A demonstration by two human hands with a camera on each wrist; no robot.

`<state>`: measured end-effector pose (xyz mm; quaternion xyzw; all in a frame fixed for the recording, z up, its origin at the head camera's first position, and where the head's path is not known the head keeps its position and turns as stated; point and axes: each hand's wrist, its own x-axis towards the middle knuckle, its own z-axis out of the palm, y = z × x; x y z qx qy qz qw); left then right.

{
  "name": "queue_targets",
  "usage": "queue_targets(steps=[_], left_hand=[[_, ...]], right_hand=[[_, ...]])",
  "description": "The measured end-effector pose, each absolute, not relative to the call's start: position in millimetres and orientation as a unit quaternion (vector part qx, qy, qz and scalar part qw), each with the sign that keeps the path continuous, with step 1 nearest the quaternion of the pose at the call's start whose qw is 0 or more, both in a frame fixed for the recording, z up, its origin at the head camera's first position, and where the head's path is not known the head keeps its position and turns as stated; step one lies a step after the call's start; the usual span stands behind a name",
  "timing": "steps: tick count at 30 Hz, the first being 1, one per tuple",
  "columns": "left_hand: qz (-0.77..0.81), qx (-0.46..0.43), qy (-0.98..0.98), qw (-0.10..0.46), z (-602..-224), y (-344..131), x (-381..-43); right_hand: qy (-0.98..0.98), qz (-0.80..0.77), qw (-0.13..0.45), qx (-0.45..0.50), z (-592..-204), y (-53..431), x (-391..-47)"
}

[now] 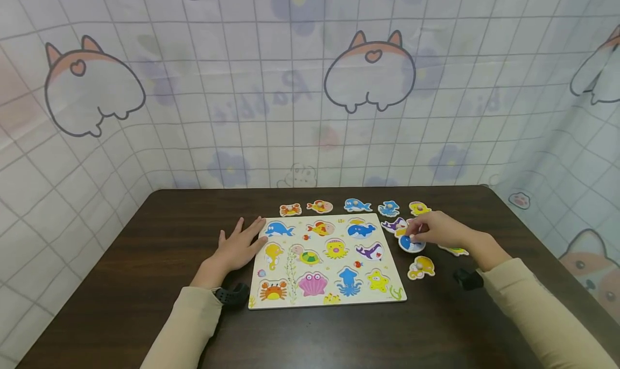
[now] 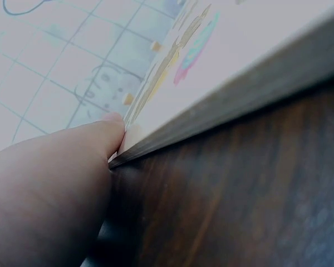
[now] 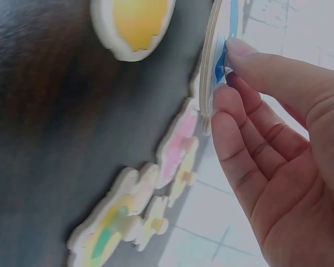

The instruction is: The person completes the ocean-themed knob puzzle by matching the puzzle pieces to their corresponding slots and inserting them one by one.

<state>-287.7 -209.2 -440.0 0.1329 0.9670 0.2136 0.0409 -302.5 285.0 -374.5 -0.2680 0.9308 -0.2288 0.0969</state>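
A white wooden puzzle board (image 1: 286,258) with printed sea animals lies on the table. My left hand (image 1: 234,250) rests at its upper left edge, fingers straight and spread; in the left wrist view the thumb (image 2: 114,133) touches the board's edge (image 2: 211,117). Right of the board, my right hand (image 1: 443,232) pinches a blue and white puzzle piece (image 1: 411,245) between thumb and fingers. The right wrist view shows this piece edge-on, tilted up above the table. Just in front of that hand lies a yellow puzzle piece (image 1: 421,267), with a purple whale piece (image 1: 391,225) behind.
Along the board's far side lie a crab piece (image 1: 290,210), a fish piece (image 1: 319,206), a blue whale piece (image 1: 357,205), a blue squid piece (image 1: 388,208) and a yellow piece (image 1: 419,207). A turtle piece (image 3: 108,228) lies beyond the right hand. A patterned curtain (image 1: 310,143) surrounds the dark table (image 1: 145,267).
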Motion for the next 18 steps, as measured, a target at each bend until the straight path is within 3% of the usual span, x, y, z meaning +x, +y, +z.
queue_targets(steps=[18], left_hand=[[0.213,0.129,0.967,0.045,-438.2,-207.9,-286.6]], right_hand=[[0.931,-0.237,0.074,-0.268,-358.6,260.0,-313.8]])
